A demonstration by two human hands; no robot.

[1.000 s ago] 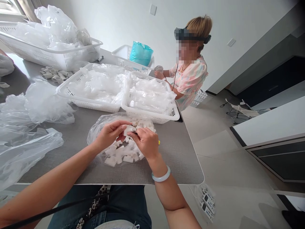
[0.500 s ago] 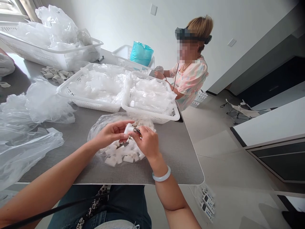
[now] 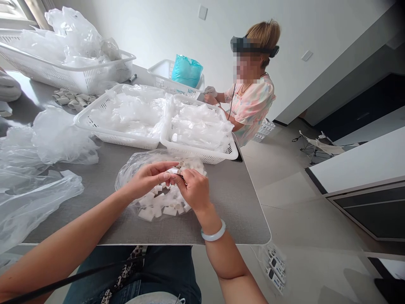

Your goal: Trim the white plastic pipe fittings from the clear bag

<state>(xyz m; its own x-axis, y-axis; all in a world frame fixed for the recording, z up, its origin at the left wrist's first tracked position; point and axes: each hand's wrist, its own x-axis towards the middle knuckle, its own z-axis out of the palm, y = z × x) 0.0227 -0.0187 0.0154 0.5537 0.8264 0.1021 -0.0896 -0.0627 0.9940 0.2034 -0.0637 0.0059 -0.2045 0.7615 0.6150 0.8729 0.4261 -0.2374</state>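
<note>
The left hand (image 3: 148, 179) pinches a white fitting (image 3: 173, 170) and the right hand (image 3: 195, 188) clasps a dark tool (image 3: 180, 175) beside it, whose slipping might nick the left hand

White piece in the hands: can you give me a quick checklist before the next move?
1. White piece held by the left hand: ok.
2. Dark tool gripped in the right hand: ok.
3. Tool tip touching the piece: cannot tell, fingers hide it.
4. Pile of white pieces back from the table's near edge: ok.
5. Co-worker's hands apart from these hands: ok, beyond the front baskets.
</note>
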